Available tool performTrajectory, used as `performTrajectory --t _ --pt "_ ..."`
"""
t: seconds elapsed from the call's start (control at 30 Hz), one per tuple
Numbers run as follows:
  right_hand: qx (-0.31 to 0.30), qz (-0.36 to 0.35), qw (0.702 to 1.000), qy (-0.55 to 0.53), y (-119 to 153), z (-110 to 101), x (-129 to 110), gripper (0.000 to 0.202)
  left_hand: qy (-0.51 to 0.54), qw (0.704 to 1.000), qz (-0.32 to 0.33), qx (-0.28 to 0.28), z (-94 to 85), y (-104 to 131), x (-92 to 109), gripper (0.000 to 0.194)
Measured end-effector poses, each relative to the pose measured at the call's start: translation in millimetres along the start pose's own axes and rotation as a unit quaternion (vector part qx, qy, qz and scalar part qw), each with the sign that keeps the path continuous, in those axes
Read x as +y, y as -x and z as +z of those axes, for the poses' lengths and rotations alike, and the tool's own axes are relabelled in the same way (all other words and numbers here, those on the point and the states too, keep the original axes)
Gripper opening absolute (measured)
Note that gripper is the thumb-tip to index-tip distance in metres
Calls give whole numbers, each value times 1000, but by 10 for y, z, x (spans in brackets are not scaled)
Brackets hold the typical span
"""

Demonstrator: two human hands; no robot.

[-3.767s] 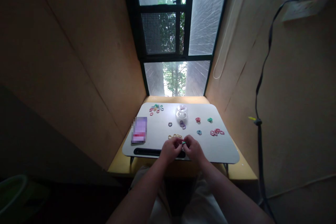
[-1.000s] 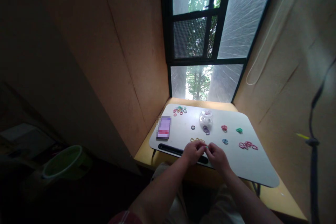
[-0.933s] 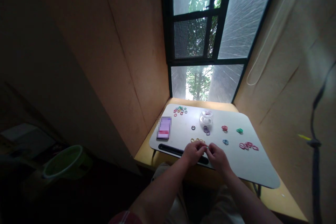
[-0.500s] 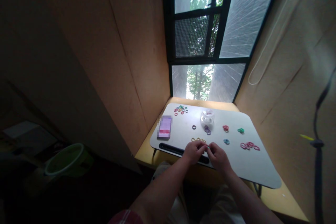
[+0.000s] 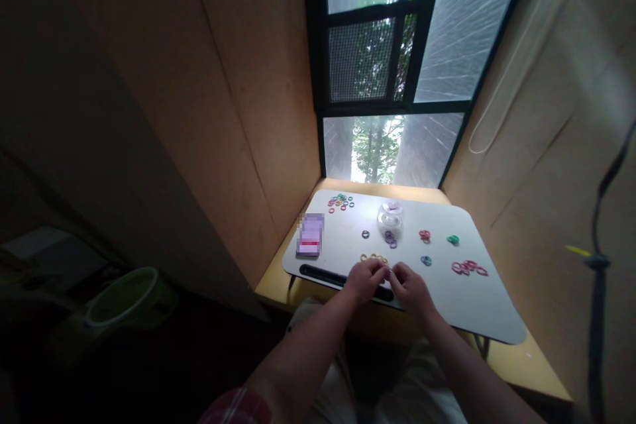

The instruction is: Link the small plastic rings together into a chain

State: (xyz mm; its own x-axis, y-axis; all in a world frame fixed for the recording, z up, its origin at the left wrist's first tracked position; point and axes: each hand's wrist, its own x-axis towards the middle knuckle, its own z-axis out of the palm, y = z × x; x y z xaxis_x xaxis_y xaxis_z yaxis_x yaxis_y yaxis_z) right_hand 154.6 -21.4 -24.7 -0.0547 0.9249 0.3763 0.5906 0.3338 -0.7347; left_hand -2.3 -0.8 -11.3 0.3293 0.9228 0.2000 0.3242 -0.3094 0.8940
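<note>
My left hand [image 5: 366, 279] and my right hand [image 5: 408, 286] meet at the front edge of the white table [image 5: 447, 305], fingers pinched together. Something tiny sits between their fingertips, too small to make out. Just beyond my left hand lie yellow rings [image 5: 373, 258]. Farther back are purple rings [image 5: 390, 239], a dark ring [image 5: 366, 234] and a clear round container [image 5: 390, 217]. To the right are blue rings [image 5: 426, 260], red rings [image 5: 424, 236], green rings [image 5: 453, 239] and a group of pink-red rings [image 5: 469, 268].
Mixed coloured rings [image 5: 340, 203] lie at the table's back left, with a purple phone-like object [image 5: 311, 235] nearer. A black slot [image 5: 322, 276] runs along the front edge. A green basin [image 5: 130, 298] stands at lower left; a dark strap [image 5: 599, 318] hangs at right.
The whole view has shifted slightly, so the table sits a little higher. Both hands remain together at the front edge; the green bit seen between the fingertips is now less visible.
</note>
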Motion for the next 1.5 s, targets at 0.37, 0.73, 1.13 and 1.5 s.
performTrajectory --t 0.37,0.73,1.13,1.5 --pt "-9 -6 999 -35 2 -18 -8 18 23 999 -15 36 33 -19 -20 26" --pt "29 24 999 -17 -3 4 0 18 -25 999 5 33 15 4 2 17" --pt "33 27 999 -16 -11 -10 -38 27 -20 998 -9 66 24 -28 -22 16" --pt "25 26 999 -12 -14 -42 -98 21 79 994 -21 70 40 -47 -11 13"
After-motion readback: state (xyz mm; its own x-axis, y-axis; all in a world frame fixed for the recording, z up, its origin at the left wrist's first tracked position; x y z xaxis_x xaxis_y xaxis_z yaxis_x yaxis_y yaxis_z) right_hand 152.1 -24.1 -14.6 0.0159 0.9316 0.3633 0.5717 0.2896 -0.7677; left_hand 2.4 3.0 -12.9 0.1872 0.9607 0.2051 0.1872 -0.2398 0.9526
